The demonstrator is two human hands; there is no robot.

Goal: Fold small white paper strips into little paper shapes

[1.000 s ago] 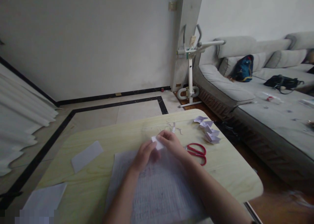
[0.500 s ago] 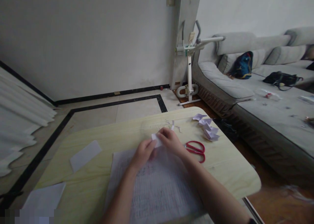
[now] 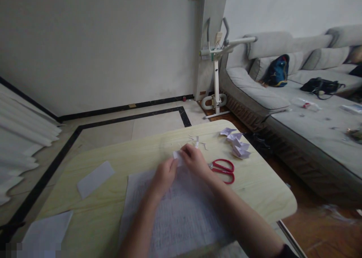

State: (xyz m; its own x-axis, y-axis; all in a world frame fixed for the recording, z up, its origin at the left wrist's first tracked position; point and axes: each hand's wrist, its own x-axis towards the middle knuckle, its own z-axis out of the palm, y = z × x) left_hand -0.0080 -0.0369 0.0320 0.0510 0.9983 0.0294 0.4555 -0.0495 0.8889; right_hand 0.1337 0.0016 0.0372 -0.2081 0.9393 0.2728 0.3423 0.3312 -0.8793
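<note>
Between my two hands is a small folded piece of white paper [image 3: 178, 158]. My left hand [image 3: 166, 174] pinches its left side, thumb on top. My right hand [image 3: 194, 158] grips the right side, its fingers curled and partly covering the paper. Both hands are above the far part of a large sheet covered in writing [image 3: 181, 216]. Red-handled scissors [image 3: 223, 169] lie just right of my right wrist, their blades partly hidden. Beyond my hands are thin paper scraps [image 3: 197, 141]. Several folded paper boats [image 3: 239, 147] stand at the table's far right.
The pale wooden table [image 3: 268, 190] has a rounded right corner. A white paper rectangle [image 3: 95, 179] lies on its left, with more white paper [image 3: 46, 231] at the near left. Past it are a grey sofa [image 3: 305, 137] and a white exercise machine [image 3: 216, 77].
The whole view has shifted slightly, so everything appears a little up and to the left. Both hands keep their hold on the small paper, with barely any change of pose.
</note>
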